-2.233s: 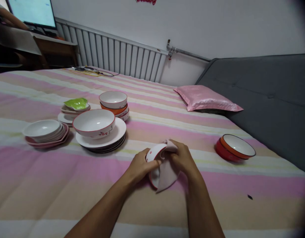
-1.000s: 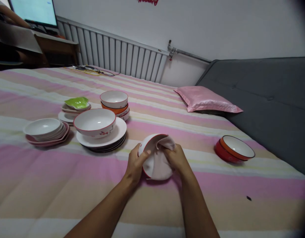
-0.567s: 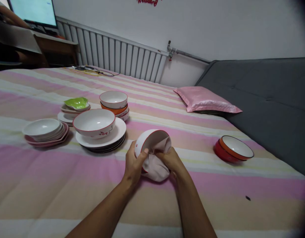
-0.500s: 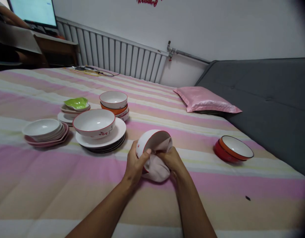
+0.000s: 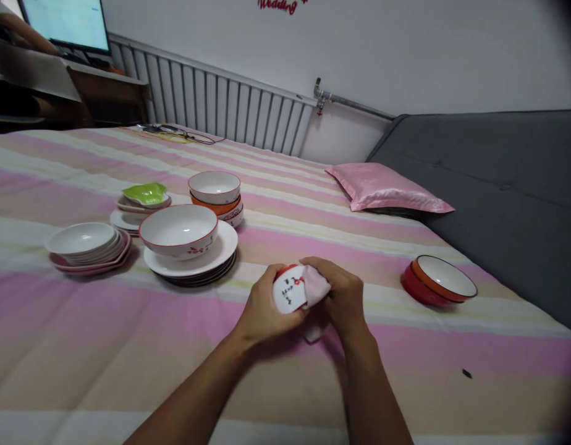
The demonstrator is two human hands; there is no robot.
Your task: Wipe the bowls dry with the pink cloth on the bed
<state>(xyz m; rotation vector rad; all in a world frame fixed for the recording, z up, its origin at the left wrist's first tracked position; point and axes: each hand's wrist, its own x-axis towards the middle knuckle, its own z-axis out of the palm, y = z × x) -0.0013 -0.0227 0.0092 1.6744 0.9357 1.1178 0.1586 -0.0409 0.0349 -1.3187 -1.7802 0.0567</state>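
Note:
Held a little above the striped bedspread is a white bowl [image 5: 288,292] with a red rim, red flowers and black writing on its outer side. My left hand [image 5: 262,309] grips it from the left, fingers wrapped round the rim and thumb across the near side. My right hand [image 5: 343,293] is closed on a pale pink cloth [image 5: 316,285], which it presses against the bowl's right side. Part of the cloth hangs down below the hands. The bowl's inside is hidden from me.
To the left stand a large bowl [image 5: 178,230] on stacked plates [image 5: 193,266], stacked bowls [image 5: 215,187], small dishes [image 5: 81,240] and a green leaf-shaped dish [image 5: 147,194]. Orange and red bowls [image 5: 440,281] sit at right, near a pink pillow [image 5: 390,188]. A person's arm [image 5: 23,31] shows far left.
The bowl has been turned so its outer side faces me instead of its inside. My right hand has brought the cloth from inside the bowl to its outer right side.

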